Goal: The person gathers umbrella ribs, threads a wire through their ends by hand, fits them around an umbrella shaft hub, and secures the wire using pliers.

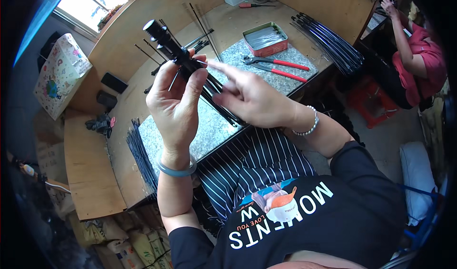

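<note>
My left hand is raised over the table, its fingers and thumb closed round a black umbrella frame. The frame tilts, its ribbed round end up to the left, its thin ribs slanting down to the right. A thin metal wire sticks out by my left fingers. Beside the ribs is my right hand, slightly blurred. Its index finger reaches toward the frame, the thumb is apart and lies by the ribs, and I see nothing held in it. Whether the thumb touches the ribs is hard to tell.
On the speckled board are red-handled pincers and an open tin of thin wires. Black ribs lie at right, more at left. A screwdriver lies behind. A person in red sits at right.
</note>
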A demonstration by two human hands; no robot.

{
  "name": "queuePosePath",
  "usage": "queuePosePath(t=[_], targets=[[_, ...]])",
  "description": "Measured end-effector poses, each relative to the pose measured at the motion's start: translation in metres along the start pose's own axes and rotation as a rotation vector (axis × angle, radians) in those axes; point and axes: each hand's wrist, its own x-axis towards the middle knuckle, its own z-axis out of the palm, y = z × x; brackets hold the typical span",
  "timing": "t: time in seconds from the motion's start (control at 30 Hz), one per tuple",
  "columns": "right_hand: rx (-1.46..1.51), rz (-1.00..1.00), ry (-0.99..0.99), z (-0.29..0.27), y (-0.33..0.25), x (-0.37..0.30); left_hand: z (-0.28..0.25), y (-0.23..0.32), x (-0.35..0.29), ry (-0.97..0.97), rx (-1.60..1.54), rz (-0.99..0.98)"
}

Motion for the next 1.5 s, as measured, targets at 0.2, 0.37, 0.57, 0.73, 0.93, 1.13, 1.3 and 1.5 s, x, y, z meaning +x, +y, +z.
queuePosePath(t=[0.2, 0.37, 0.57, 0.73, 0.93, 1.13, 1.3, 1.5], targets=[[0.015, -0.186, 0.422, 0.028, 0.019, 0.011, -0.005, -0.002, 0.003, -0.019, 0.051, 0.042], [0.686, 0.088, 0.005, 0.022, 0.037, 0.006, -0.007, -0.005, 0.006, -0.049, 0.020, 0.124], [0.799, 0.075, 0.123, 0.039, 0.026, 0.008, -0.014, -0.007, 0.007, -0.121, 0.061, 0.066], [0.793, 0.044, 0.136, 0.041, 0.027, 0.003, -0.013, -0.007, 0.006, -0.052, 0.027, 0.086], [0.836, 0.060, 0.225, 0.048, 0.024, 0.001, -0.023, -0.011, 0.002, -0.011, -0.070, 0.130], [0.977, 0.047, 0.014, 0.037, 0.031, -0.001, -0.027, -0.002, -0.008, -0.062, -0.125, 0.115], [1.000, 0.061, 0.009, 0.036, 0.026, -0.001, -0.030, 0.001, -0.009, -0.073, -0.180, 0.088], [1.008, 0.058, 0.019, 0.039, 0.023, -0.003, -0.031, 0.004, -0.012, -0.020, -0.114, 0.061]])
